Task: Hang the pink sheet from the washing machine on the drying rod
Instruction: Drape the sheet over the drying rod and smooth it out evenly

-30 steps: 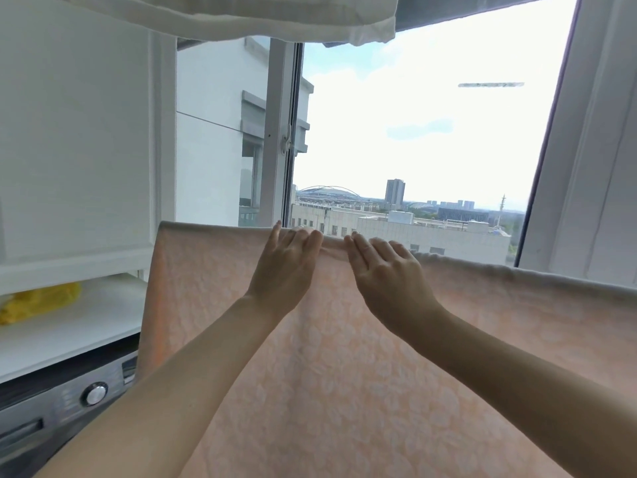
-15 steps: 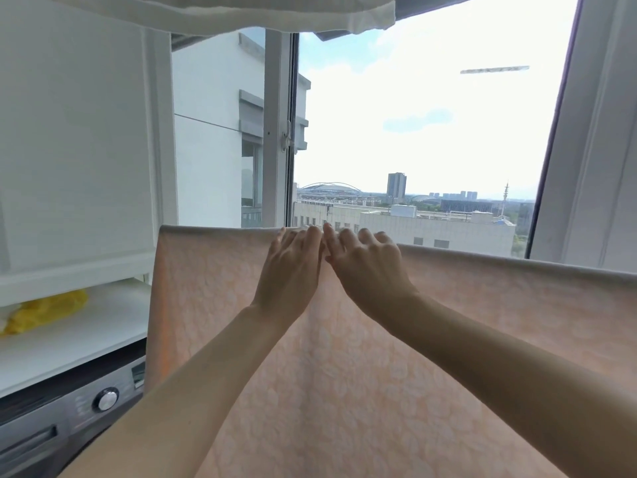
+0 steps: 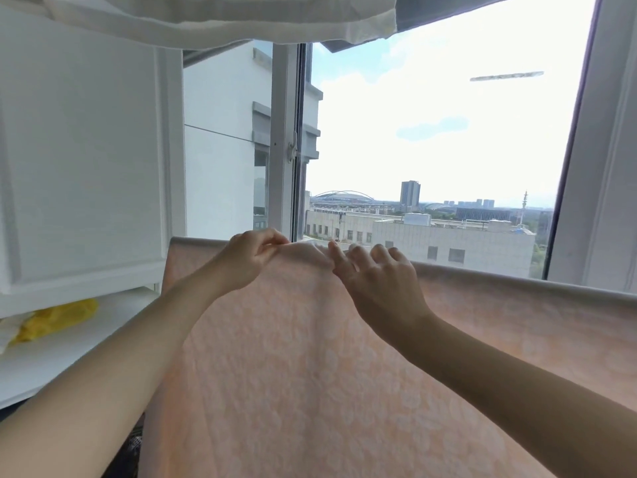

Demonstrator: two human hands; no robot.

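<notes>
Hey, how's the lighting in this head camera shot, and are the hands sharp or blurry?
Head view: strong backlight, the sky through the window nearly blown out; left hand and right hand shaded but fairly sharp against the pink sheet; straight frame edges bow from the wide angle.

Bright daylight floods in through the window [image 3: 431, 139] ahead, blowing out the sky; my forearms sit in soft shadow, the frame edges bow outward, everything slightly soft
</notes>
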